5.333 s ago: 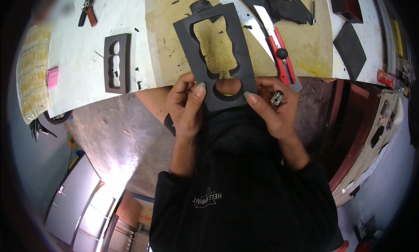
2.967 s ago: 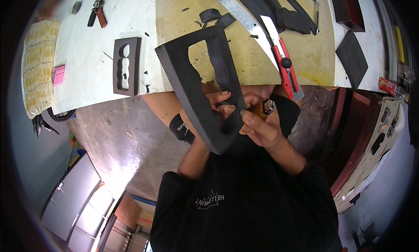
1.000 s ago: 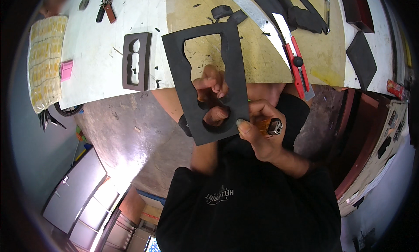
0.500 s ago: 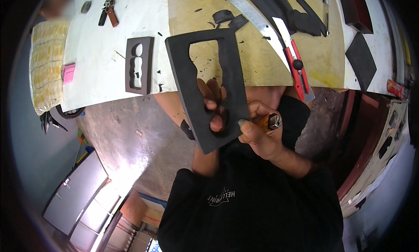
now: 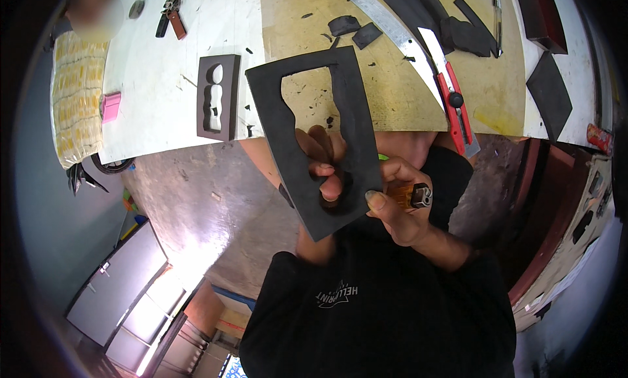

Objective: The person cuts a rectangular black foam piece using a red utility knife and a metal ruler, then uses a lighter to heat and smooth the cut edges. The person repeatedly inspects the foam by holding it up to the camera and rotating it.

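A black foam frame (image 5: pixel 361 123) with a wavy-edged cutout is tilted over my lap, its upper part overlapping the table edge. My left hand (image 5: pixel 320 152) reaches up from behind it; the curled fingers show through the cutout, while the foam hides the rest. At the lower right edge, my right hand (image 5: pixel 404 224) pinches the foam with its thumb. That same hand holds an orange lighter (image 5: pixel 400 195), metal end pointing right. A smaller dark foam piece (image 5: pixel 226 100) with a rounded cutout lies on the table to the left.
On the table (image 5: pixel 150 77), a red utility knife (image 5: pixel 454 106) with its blade out lies beside a curved metal strip (image 5: pixel 386 28). Black foam scraps (image 5: pixel 468 34), a pen (image 5: pixel 497 24) and pliers-like tool (image 5: pixel 173 18) lie farther back. Another person (image 5: pixel 91 11) is at the far left.
The foam frame has dipped slightly toward me and turned a little, with both hands moving along. The view has shifted, so the table things appear slightly farther right.
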### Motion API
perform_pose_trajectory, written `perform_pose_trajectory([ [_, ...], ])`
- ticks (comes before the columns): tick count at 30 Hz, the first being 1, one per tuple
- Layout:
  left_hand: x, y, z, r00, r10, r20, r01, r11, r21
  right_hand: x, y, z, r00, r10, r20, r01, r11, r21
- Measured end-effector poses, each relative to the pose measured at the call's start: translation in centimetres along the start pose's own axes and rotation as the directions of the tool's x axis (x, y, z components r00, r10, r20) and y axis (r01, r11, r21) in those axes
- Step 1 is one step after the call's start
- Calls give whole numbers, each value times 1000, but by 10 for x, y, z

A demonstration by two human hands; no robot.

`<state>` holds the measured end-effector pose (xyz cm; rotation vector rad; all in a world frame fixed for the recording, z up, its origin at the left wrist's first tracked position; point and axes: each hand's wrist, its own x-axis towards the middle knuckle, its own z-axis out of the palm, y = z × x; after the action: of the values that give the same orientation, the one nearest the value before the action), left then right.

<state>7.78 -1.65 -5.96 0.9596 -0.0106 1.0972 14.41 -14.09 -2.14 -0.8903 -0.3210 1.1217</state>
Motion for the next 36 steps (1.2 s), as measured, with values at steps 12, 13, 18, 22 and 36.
perform_pose_trajectory([
  [12, -8, -9, -1, 993, -39, -111, 27, 993, -115, -6, 3, -7, 999, 48, -1, -47, 995, 87],
  [13, -8, -9, 2, 991, -10, -133, 2, 998, -66, -5, 4, -6, 1000, 22, 13, -23, 996, 86],
  [18, -12, -22, -22, 999, 44, 7, -44, 996, -72, -2, -5, -9, 1000, 29, 10, -29, 1000, -5],
  [22, -5, -8, -12, 872, -432, -228, 377, 892, -249, -2, -7, -20, 975, -156, -156, 136, 982, -128],
  [36, -3, 33, -6, 895, -277, -349, 399, 846, 353, 7, -24, -68, 982, -41, -185, 66, 989, 135],
])
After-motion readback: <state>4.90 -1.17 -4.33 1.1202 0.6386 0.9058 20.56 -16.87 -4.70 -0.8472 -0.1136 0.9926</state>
